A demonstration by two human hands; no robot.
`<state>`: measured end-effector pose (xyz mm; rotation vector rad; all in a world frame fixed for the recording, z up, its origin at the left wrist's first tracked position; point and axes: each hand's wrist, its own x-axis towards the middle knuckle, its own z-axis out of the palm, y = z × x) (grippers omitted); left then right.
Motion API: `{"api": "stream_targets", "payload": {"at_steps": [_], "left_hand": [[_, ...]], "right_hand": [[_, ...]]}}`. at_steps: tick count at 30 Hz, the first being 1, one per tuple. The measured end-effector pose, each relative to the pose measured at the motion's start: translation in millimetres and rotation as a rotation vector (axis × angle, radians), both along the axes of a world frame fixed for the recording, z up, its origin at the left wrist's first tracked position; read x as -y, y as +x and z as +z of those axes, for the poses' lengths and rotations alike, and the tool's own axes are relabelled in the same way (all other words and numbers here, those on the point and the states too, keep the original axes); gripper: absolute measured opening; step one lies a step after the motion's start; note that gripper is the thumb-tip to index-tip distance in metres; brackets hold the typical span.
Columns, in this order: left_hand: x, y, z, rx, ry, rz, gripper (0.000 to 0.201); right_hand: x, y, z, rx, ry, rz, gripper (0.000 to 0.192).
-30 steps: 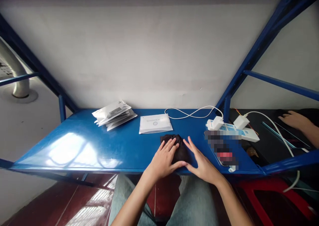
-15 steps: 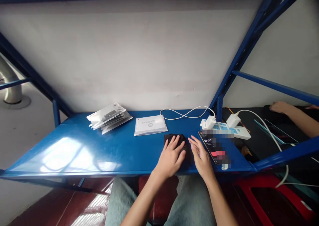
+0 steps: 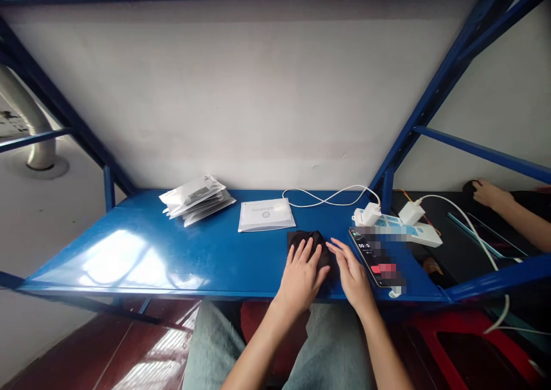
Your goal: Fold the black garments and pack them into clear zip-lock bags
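A folded piece of black cloth (image 3: 305,237) lies near the front edge of the blue table. My left hand (image 3: 301,275) rests palm down on it, fingers spread, hiding much of the cloth. The cloth bunches up in folds by its fingertips. Beside its right edge is my right hand (image 3: 353,275), fingers stretched out and the palm turned inward; I cannot tell whether it touches the cloth. Just behind the cloth lies a flat white pouch (image 3: 267,213) with grey lettering. A phone (image 3: 369,258) with a running timer lies right of my right hand.
Several white plastic pouches (image 3: 196,199) are stacked at the back left. A power strip (image 3: 424,233) with two white chargers sits at the right, a white cable (image 3: 318,202) looping behind. Blue frame posts (image 3: 430,112) flank the table. Another person's hand (image 3: 491,195) is at far right.
The camera view has turned slightly left, so everything appears further right. Both hands stay by the black cloth, which looks a little more bunched under my left fingers.
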<state>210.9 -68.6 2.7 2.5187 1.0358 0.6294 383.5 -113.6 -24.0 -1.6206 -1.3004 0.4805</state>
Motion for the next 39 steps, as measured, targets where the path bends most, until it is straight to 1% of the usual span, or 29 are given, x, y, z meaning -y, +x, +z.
{"api": "stream_targets", "payload": {"at_steps": [3,5,7,9,10,12,14,15,16,17,18,19,21,22,23,25,27,28,29,30,32,33,34,35,36,37,38,39], "left_hand": [[-1.5,-2.9,8.3,0.181,-0.146,0.009,0.049],[-3.4,-5.1,12.0,0.404,-0.253,0.048,0.045],[-5.8,-9.3,13.0,0.668,-0.323,0.125,0.042],[-7.9,-18.7,11.7,0.884,-0.336,0.245,0.04],[-8.3,-26.1,10.3,0.961,-0.329,0.313,0.039],[-7.6,-46.0,6.5,1.07,-0.306,0.442,0.039],[-5.1,-69.5,1.7,1.118,-0.228,0.575,0.043],[-3.6,-80.8,-0.8,1.091,-0.158,0.636,0.047],[-2.2,-90.8,-3.1,1.011,-0.073,0.68,0.051],[-1.1,-98.8,-5.3,0.876,0.008,0.693,0.057],[-0.3,-104.5,-7.3,0.695,0.069,0.671,0.063],[0.0,-108.0,-9.3,0.492,0.103,0.621,0.068],[-0.2,-109.5,-12.9,0.123,0.117,0.516,0.071],[-0.5,-108.4,-14.5,-0.011,0.115,0.489,0.069],[-0.8,-106.5,-15.7,-0.107,0.115,0.478,0.068],[-1.7,-101.0,-16.4,-0.208,0.129,0.495,0.073],[-3.9,-93.0,-14.1,-0.239,0.162,0.514,0.087],[-6.0,-88.3,-11.5,-0.241,0.186,0.5,0.091],[-9.0,-83.8,-8.2,-0.239,0.207,0.465,0.088],[-12.9,-80.1,-4.0,-0.233,0.22,0.412,0.079],[-22.8,-79.2,5.8,-0.206,0.205,0.297,0.049],[-28.1,-83.6,10.8,-0.177,0.18,0.282,0.038],[-33.0,-92.1,15.3,-0.135,0.147,0.308,0.034],[-37.2,-104.6,18.6,-0.077,0.118,0.366,0.033],[-40.3,-120.5,20.3,-0.007,0.085,0.478,0.035],[-42.1,-138.7,20.1,0.064,0.049,0.595,0.04],[-42.4,-158.0,17.9,0.135,0.03,0.699,0.049],[-41.4,-176.6,14.1,0.183,0.053,0.78,0.06]], "right_hand": [[-0.7,-5.7,2.4,0.093,-0.022,0.016,0.047],[-1.7,-9.8,2.8,0.18,-0.015,0.021,0.047],[-2.5,-13.5,2.8,0.302,-0.001,0.028,0.044],[-2.7,-17.0,3.3,0.427,0.0,0.033,0.039],[-2.6,-18.6,3.9,0.474,-0.007,0.033,0.036],[-2.2,-21.2,5.6,0.528,-0.025,0.022,0.035],[-1.9,-22.6,7.0,0.55,-0.031,0.017,0.036],[-1.9,-22.9,7.4,0.556,-0.03,0.016,0.036],[-1.9,-22.8,7.5,0.562,-0.03,0.017,0.036],[-2.1,-22.5,7.3,0.569,-0.031,0.02,0.036],[-2.3,-22.0,6.9,0.575,-0.032,0.022,0.036],[-2.5,-21.4,6.2,0.582,-0.033,0.023,0.036],[-2.8,-20.4,4.7,0.593,-0.035,0.023,0.036],[-2.8,-20.1,4.2,0.595,-0.037,0.023,0.036],[-2.7,-20.0,3.8,0.596,-0.04,0.024,0.036],[-2.2,-20.5,4.0,0.596,-0.047,0.031,0.036],[-1.8,-21.4,4.8,0.597,-0.054,0.037,0.036],[-1.7,-21.9,5.3,0.598,-0.057,0.037,0.035],[-1.7,-22.2,5.8,0.597,-0.059,0.035,0.035],[-1.7,-22.5,6.2,0.595,-0.061,0.03,0.035],[-1.8,-22.7,7.1,0.588,-0.061,0.023,0.035],[-1.7,-22.7,7.6,0.584,-0.06,0.023,0.034],[-1.6,-22.8,8.1,0.581,-0.059,0.025,0.034],[-1.3,-22.8,8.6,0.579,-0.057,0.028,0.035],[-1.1,-22.9,9.0,0.579,-0.055,0.032,0.035],[-0.9,-22.9,9.3,0.582,-0.053,0.033,0.035],[-0.9,-23.0,9.3,0.588,-0.052,0.031,0.035],[-1.0,-23.0,9.1,0.597,-0.051,0.026,0.036]]}}
